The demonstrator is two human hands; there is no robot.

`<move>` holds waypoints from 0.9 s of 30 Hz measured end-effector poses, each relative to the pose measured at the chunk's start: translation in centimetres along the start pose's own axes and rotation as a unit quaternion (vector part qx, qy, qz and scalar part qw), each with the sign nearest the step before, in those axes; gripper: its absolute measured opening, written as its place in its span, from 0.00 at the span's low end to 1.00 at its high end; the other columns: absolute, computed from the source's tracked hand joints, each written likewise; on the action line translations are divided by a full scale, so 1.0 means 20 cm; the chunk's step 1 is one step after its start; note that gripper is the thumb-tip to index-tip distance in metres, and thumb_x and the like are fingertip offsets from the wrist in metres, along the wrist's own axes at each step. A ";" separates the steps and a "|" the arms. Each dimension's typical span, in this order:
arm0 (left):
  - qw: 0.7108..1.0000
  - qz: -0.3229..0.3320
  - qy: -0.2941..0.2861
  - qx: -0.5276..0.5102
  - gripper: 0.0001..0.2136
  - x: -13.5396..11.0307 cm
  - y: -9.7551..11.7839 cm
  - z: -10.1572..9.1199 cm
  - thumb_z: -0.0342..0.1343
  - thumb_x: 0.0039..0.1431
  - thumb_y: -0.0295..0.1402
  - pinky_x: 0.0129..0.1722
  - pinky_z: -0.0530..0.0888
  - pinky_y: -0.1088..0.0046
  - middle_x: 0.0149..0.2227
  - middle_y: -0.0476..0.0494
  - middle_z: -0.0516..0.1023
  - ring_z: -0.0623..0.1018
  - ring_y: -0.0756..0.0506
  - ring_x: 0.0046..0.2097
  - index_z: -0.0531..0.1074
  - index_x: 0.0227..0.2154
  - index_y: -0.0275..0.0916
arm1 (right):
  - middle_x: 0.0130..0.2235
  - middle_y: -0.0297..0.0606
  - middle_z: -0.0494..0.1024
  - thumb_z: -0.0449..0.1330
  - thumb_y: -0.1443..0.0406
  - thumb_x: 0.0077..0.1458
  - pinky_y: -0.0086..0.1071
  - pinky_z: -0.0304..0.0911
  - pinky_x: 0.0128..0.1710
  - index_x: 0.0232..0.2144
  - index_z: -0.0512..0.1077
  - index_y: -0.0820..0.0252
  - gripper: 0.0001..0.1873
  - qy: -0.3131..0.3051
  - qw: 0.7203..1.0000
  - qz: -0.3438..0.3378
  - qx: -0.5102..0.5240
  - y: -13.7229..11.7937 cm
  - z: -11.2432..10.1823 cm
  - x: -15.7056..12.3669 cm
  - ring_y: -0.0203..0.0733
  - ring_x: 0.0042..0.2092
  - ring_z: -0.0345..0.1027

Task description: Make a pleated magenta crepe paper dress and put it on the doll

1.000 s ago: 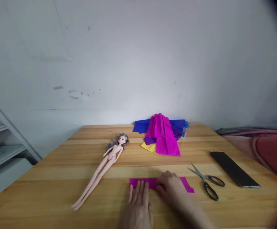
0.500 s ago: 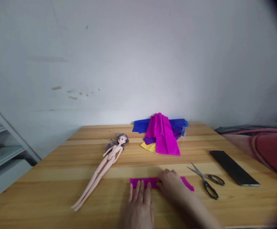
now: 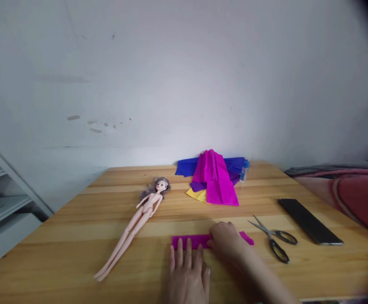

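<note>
A narrow magenta strip (image 3: 204, 240), crepe paper by its look, lies across the wooden table close to me. My left hand (image 3: 188, 274) is open, its spread fingertips resting flat on the strip's left part. On the right part, my right hand (image 3: 225, 240) is closed with curled fingers gripping the strip, hiding a stretch of it. The strip's right end sticks out beyond that hand. Scissors (image 3: 271, 236) with black handles lie a little to the right, blades apart. To the left lies an unclothed doll (image 3: 142, 215) with grey hair, face up.
Toward the wall, magenta (image 3: 222, 185), blue (image 3: 187, 166), purple and yellow (image 3: 198, 194) sheets lie piled beside a glue stick (image 3: 244, 171). A flat black object (image 3: 309, 221) rests at the right. Grey shelves (image 3: 6, 211) stand left of the table (image 3: 60, 253).
The strip's right end now sticks out less beyond my right hand. My left hand's fingers have spread a little wider, and its thumb now shows.
</note>
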State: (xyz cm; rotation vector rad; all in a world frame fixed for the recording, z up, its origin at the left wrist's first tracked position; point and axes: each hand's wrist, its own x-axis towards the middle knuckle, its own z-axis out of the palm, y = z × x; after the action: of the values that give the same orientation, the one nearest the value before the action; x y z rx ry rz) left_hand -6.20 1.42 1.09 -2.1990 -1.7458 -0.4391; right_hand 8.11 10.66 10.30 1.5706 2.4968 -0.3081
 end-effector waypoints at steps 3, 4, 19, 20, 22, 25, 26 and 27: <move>1.000 -0.001 -0.010 -0.012 0.20 0.04 0.05 -0.04 0.48 0.57 0.37 0.56 0.60 0.47 0.58 0.41 0.66 0.63 0.34 0.59 0.70 0.51 0.41 | 0.38 0.52 0.79 0.56 0.64 0.50 0.41 0.63 0.42 0.35 0.78 0.64 0.14 -0.007 1.000 0.001 -0.007 0.00 -0.01 0.01 0.53 0.43 0.73; 1.000 -0.006 -0.014 -0.015 0.20 0.06 0.06 -0.05 0.48 0.56 0.37 0.57 0.60 0.47 0.58 0.39 0.66 0.64 0.34 0.58 0.71 0.50 0.38 | 0.38 0.53 0.79 0.56 0.64 0.49 0.42 0.64 0.42 0.35 0.78 0.64 0.14 -0.004 1.000 0.001 -0.009 0.00 -0.01 0.01 0.54 0.43 0.73; 0.998 0.022 -0.031 -0.047 0.25 0.06 0.13 0.05 0.47 0.55 0.39 0.55 0.65 0.54 0.55 0.37 0.69 0.69 0.36 0.56 0.65 0.54 0.30 | 0.37 0.50 0.80 0.52 0.63 0.52 0.39 0.62 0.41 0.33 0.78 0.62 0.15 0.024 0.999 -0.020 0.020 0.07 0.04 -0.01 0.52 0.41 0.73; 0.998 0.033 -0.032 -0.048 0.25 0.06 0.12 0.04 0.47 0.56 0.39 0.55 0.65 0.54 0.56 0.37 0.68 0.68 0.37 0.56 0.65 0.55 0.30 | 0.37 0.50 0.80 0.51 0.63 0.53 0.38 0.62 0.41 0.33 0.78 0.61 0.16 0.028 0.999 -0.021 0.031 0.10 0.04 -0.02 0.51 0.41 0.73; 0.997 0.044 -0.030 -0.046 0.26 0.06 0.11 0.04 0.47 0.56 0.39 0.55 0.65 0.54 0.56 0.37 0.68 0.68 0.37 0.56 0.64 0.55 0.30 | 0.38 0.49 0.80 0.48 0.62 0.56 0.35 0.61 0.40 0.33 0.78 0.60 0.19 0.031 0.998 -0.020 0.050 0.16 0.04 -0.03 0.48 0.42 0.73; 0.997 0.054 -0.024 -0.043 0.26 0.05 0.09 0.05 0.47 0.57 0.41 0.55 0.65 0.53 0.56 0.37 0.68 0.68 0.37 0.56 0.63 0.56 0.30 | 0.38 0.47 0.80 0.46 0.61 0.58 0.32 0.59 0.38 0.33 0.78 0.60 0.20 0.024 0.997 -0.023 0.076 0.26 0.03 -0.06 0.46 0.41 0.72; 0.997 0.058 -0.022 -0.042 0.26 0.05 0.09 0.05 0.47 0.57 0.41 0.55 0.65 0.54 0.56 0.37 0.67 0.68 0.37 0.57 0.62 0.56 0.30 | 0.38 0.46 0.80 0.46 0.61 0.58 0.31 0.58 0.37 0.33 0.78 0.60 0.21 0.022 0.996 -0.025 0.087 0.29 0.03 -0.07 0.45 0.40 0.72; 0.997 0.063 -0.021 -0.041 0.27 0.05 0.09 0.06 0.46 0.58 0.41 0.55 0.65 0.54 0.57 0.37 0.67 0.67 0.37 0.57 0.61 0.57 0.30 | 0.37 0.45 0.80 0.46 0.61 0.58 0.30 0.58 0.35 0.32 0.78 0.60 0.21 0.020 0.995 -0.028 0.099 0.32 0.02 -0.08 0.44 0.38 0.72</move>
State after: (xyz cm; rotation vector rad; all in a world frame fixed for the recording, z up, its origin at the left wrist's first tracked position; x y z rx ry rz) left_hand -4.25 2.37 0.32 -2.3749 -1.6238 -0.4445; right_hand 14.47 11.90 9.75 1.5923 2.6145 -0.5518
